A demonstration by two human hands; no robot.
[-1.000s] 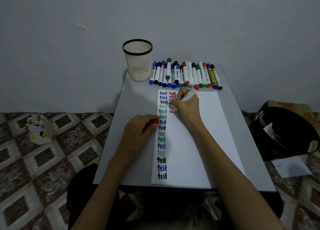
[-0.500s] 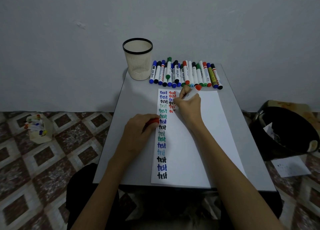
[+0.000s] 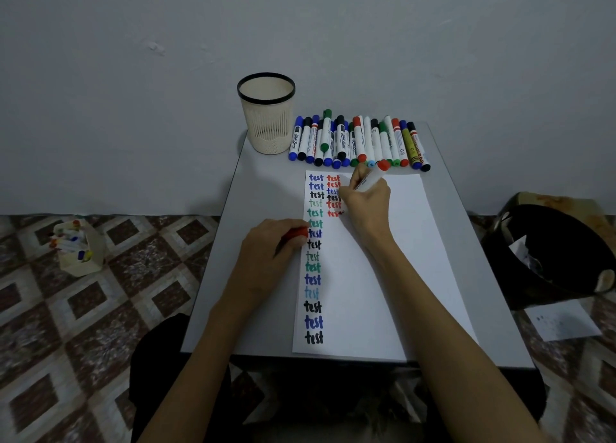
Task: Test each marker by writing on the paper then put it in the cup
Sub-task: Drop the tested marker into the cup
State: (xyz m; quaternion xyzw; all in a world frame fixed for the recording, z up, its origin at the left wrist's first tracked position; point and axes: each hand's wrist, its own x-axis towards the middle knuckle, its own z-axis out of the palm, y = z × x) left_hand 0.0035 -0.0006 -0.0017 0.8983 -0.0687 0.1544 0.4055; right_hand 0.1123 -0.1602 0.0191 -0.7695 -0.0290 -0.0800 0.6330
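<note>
A small grey bench (image 3: 256, 189) stands against a plain pale wall (image 3: 133, 92), above a floor (image 3: 83, 336) of brown and cream diamond tiles. A white paper (image 3: 383, 276) lies lengthwise on it, under both hands, its near edge close to the bench's near edge.

The right hand (image 3: 365, 199) grips a white marker (image 3: 371, 177) with a red end. The marker slants up and away, and its tip is hidden beneath the hand at the second column of "test" words. The left hand (image 3: 270, 247) is nearer and to the left. It is curled around a red cap (image 3: 298, 233) and rests at the paper's left edge.

Just beyond the right hand, a row of markers (image 3: 360, 142) lines the bench's far edge. The cream cup (image 3: 266, 119) stands beyond and left of it, at the far left corner.

Bare paper stretches right of and nearer than the right hand. A strip of bare bench runs from the left hand towards the cup.

On the floor, a small box of markers (image 3: 78, 247) sits well left of the left hand. A dark rounded object (image 3: 550, 252) and a loose sheet (image 3: 563, 321) lie well right of the right forearm.
</note>
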